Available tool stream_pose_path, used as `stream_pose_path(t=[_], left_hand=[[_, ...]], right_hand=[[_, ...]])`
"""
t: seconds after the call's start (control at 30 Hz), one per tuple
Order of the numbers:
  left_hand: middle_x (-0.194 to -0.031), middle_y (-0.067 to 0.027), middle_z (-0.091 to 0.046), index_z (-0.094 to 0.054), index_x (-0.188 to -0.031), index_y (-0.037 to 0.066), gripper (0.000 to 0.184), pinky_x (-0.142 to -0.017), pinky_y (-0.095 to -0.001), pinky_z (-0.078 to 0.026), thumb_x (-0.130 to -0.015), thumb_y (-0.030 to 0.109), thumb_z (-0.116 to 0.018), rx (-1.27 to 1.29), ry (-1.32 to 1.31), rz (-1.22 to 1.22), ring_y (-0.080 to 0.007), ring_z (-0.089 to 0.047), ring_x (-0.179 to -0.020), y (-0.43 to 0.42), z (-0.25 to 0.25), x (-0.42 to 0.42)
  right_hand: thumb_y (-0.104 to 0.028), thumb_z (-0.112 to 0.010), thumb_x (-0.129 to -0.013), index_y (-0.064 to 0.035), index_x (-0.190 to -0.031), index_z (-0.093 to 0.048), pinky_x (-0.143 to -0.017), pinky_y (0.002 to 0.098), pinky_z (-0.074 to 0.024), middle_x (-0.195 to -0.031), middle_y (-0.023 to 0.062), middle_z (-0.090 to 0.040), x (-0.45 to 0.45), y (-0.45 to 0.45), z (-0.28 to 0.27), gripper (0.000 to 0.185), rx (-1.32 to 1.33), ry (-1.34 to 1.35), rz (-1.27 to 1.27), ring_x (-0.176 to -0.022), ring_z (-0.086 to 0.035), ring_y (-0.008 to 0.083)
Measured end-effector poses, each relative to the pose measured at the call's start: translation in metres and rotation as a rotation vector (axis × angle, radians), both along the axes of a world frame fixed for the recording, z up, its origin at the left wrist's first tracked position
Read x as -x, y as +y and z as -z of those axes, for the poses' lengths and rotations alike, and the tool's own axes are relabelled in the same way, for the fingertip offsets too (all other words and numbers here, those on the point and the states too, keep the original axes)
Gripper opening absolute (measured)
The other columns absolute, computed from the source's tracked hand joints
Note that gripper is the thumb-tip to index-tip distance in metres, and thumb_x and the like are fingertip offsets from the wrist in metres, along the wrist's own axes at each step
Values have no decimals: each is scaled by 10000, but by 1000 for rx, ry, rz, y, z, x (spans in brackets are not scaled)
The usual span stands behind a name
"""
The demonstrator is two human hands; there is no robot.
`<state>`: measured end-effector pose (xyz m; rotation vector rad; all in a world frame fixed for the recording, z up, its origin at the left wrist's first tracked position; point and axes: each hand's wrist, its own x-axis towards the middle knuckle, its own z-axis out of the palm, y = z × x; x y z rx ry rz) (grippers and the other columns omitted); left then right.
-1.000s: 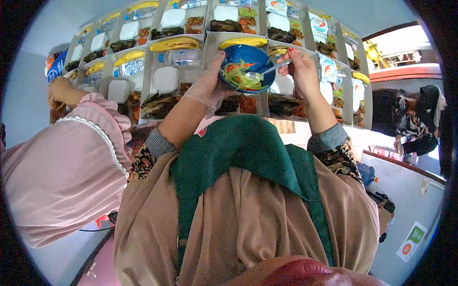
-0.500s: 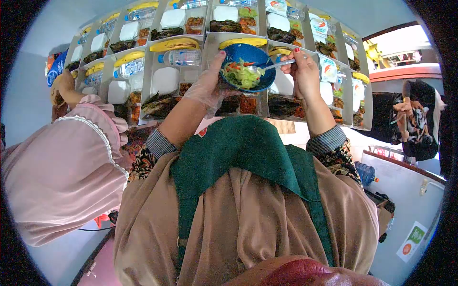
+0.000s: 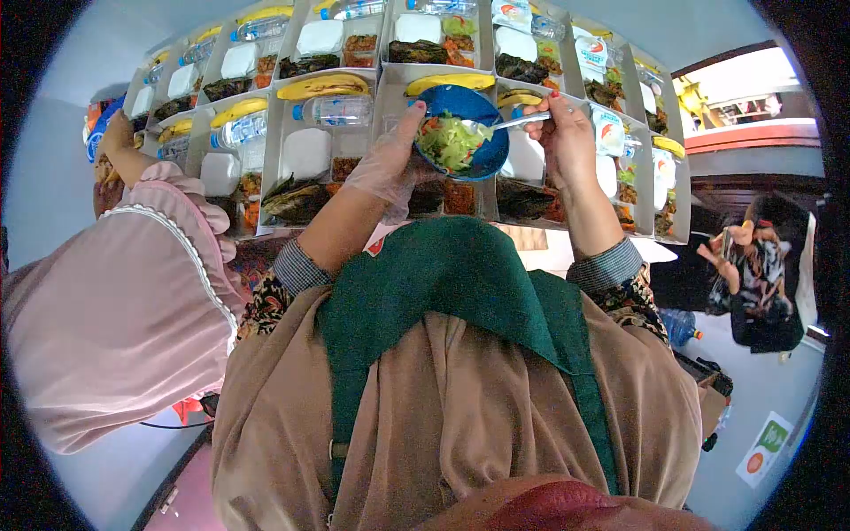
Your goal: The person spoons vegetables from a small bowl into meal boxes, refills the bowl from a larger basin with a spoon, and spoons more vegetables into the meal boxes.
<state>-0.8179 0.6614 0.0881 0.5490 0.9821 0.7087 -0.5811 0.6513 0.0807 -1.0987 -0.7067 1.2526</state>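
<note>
A blue bowl [image 3: 488, 162] is gripped at its left rim by my left hand [image 3: 396, 157], which wears a clear plastic glove, thumb on the rim. Inside lies a shredded green salad [image 3: 450, 142] with bits of red. My bare right hand [image 3: 565, 134] pinches the handle of a metal spoon [image 3: 522, 120], its other end in the salad. Beneath the bowl stand open white meal boxes, with a banana [image 3: 452, 83], a water bottle [image 3: 333, 111], a white lidded container [image 3: 305, 154] and dark leaf-wrapped food [image 3: 297, 200] in those nearby.
More filled boxes stand in rows across the table, some with white printed packets [image 3: 591, 50]. On my left, a person in a pink garment [image 3: 124, 292] reaches over the boxes' left end. Another person in dark clothes [image 3: 768, 274] stands at right. A large water jug [image 3: 680, 327] is behind.
The bowl has tilted and shifted slightly down, with the salad now lower left in it. The person at right has moved closer, and the person at left has shifted their reaching arm.
</note>
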Motion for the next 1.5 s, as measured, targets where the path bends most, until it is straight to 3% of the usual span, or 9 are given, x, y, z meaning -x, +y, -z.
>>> stream_pose_path(t=[0.4,0.9,0.97,1.23,1.4,1.5], left_hand=[[-1164,-48,-599,-507,-1216,149,508,-862,-444,-488,-870,520,-527,-14,6,-70,-199,-590,-1045,-12,16,11],[-1126,-57,-617,-515,-1202,143,518,-704,-372,-533,-874,544,-502,-95,136,-224,-202,-615,-986,-11,47,64],[-1071,-69,-616,-515,-1177,118,546,-678,-365,-548,-856,560,-519,-128,95,-256,-204,-627,-916,-12,51,65],[-1088,-85,-599,-493,-1195,104,551,-699,-381,-540,-864,544,-522,-140,48,-295,-214,-616,-937,-12,48,73],[-1083,-79,-603,-486,-1202,106,533,-669,-378,-541,-876,526,-513,-122,23,-319,-214,-617,-937,-9,43,74],[-1148,-74,-593,-463,-1256,125,563,-786,-410,-518,-882,545,-486,-115,35,-240,-225,-601,-1001,-8,39,77]], right_hand=[[-249,-459,-964,-43,-850,-554,-558,228,-487,-818,112,-643,-19,-10,-13,254,-130,-25,91,-603,-603,139],[-238,-452,-970,-18,-871,-548,-569,246,-494,-835,123,-635,-25,-14,44,259,-114,-116,207,-613,-605,159],[-238,-451,-971,-14,-879,-546,-565,247,-494,-833,122,-634,-23,-11,57,261,-105,-131,199,-611,-604,160],[-194,-440,-974,40,-971,-555,-563,255,-518,-842,132,-651,4,-4,86,261,-53,-396,97,-615,-620,150],[-188,-486,-952,27,-920,-605,-588,252,-521,-813,79,-672,26,-3,88,248,-140,-653,18,-624,-644,115],[-177,-540,-921,14,-915,-624,-598,283,-513,-800,105,-666,32,-5,83,209,-289,-823,-39,-640,-651,167]])
